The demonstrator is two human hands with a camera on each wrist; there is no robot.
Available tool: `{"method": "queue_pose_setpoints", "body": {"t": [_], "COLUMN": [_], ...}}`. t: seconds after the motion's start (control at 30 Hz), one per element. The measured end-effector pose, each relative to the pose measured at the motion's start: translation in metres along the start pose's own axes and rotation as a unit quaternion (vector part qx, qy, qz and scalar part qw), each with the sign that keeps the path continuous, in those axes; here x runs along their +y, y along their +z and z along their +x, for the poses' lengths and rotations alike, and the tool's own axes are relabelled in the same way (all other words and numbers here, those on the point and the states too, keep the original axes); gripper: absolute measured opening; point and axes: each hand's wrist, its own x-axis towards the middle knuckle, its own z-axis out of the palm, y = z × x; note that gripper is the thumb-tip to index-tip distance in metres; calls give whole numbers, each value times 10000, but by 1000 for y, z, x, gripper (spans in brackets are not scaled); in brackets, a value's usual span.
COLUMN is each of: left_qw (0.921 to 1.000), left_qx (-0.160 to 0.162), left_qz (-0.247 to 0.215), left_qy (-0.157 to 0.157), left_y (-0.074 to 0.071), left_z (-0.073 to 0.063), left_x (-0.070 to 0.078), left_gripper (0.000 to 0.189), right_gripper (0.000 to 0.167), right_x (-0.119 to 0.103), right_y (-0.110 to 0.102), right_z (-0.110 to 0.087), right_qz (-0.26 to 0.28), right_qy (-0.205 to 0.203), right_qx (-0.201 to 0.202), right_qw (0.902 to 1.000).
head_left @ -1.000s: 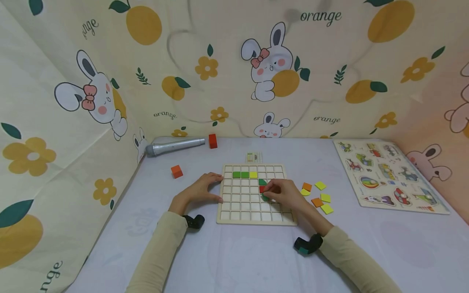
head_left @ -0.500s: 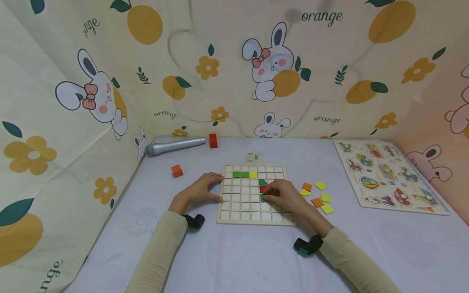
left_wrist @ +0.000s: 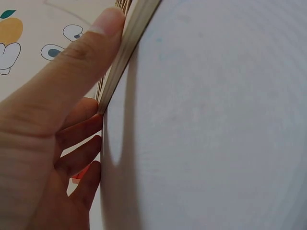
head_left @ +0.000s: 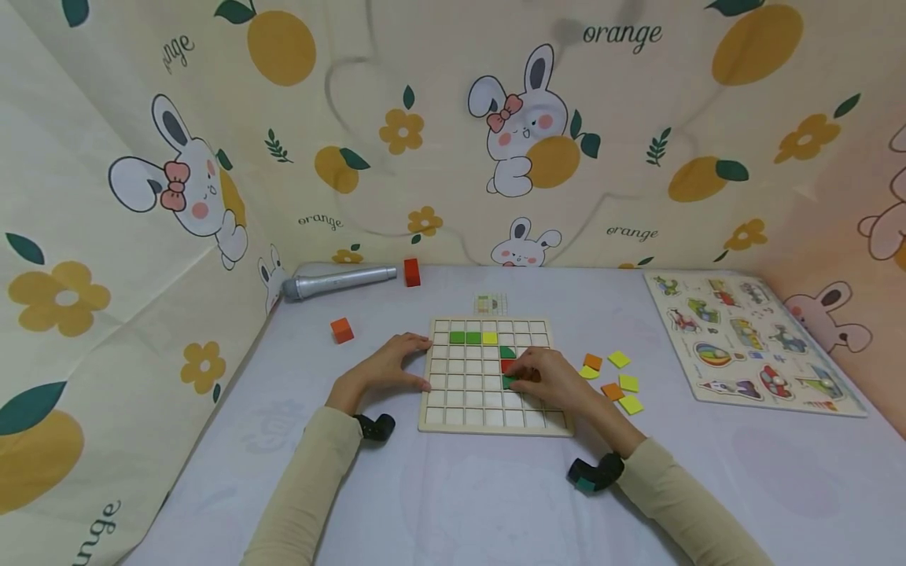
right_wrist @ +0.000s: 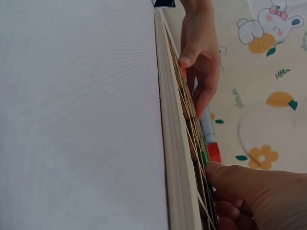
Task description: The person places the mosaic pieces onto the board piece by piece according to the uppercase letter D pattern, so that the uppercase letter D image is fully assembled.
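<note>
A wooden grid board (head_left: 495,432) lies flat on the table. My left hand (head_left: 385,365) rests against its left edge, fingers and thumb spread; in the left wrist view the thumb (left_wrist: 79,60) lies along the rim. On the board's right half, my right hand (head_left: 545,373) has its thumb and fingertips at a green tile (head_left: 506,382), which they partly hide. Just above that tile are a red tile (head_left: 506,365) and a green rounded tile (head_left: 507,352). Two green tiles (head_left: 465,337) and a yellow tile (head_left: 490,337) sit in an upper row.
Several loose yellow tiles (head_left: 628,383) and orange tiles (head_left: 612,391) lie right of the board. A picture puzzle board (head_left: 764,354) is farther right. Toward the back left are a silver microphone (head_left: 343,282), an orange block (head_left: 341,331) and a red block (head_left: 412,273). A small card (head_left: 490,304) lies behind the board.
The green tile under my right fingertips has gone from tilted to lying level in its cell. The right fingers have shifted slightly; the left hand has stayed still.
</note>
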Motion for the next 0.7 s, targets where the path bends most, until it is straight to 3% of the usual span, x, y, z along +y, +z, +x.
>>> {"method": "queue_pose_setpoints", "body": {"t": [0.13,0.3,0.7], "left_qw": [10000,10000,9999], "left_qx": [-6,-20,-42], "left_qz": [-21,-35,9], "left_qy": [-37,-45,-95], "left_y": [1,2,1], "left_z": [1,2,2], "left_x": [-1,-3,-1], "left_gripper": [84,84,84], "right_gripper": [18,24,23], "right_x": [1,0,32], "right_y": [0,-5,-52], "right_z": [0,-2,-24], "right_qz": [29,146,-347], "right_qy": [-107,46,176], "right_qx": [0,15,1146], "right_qw": [9999,9999,9927]}}
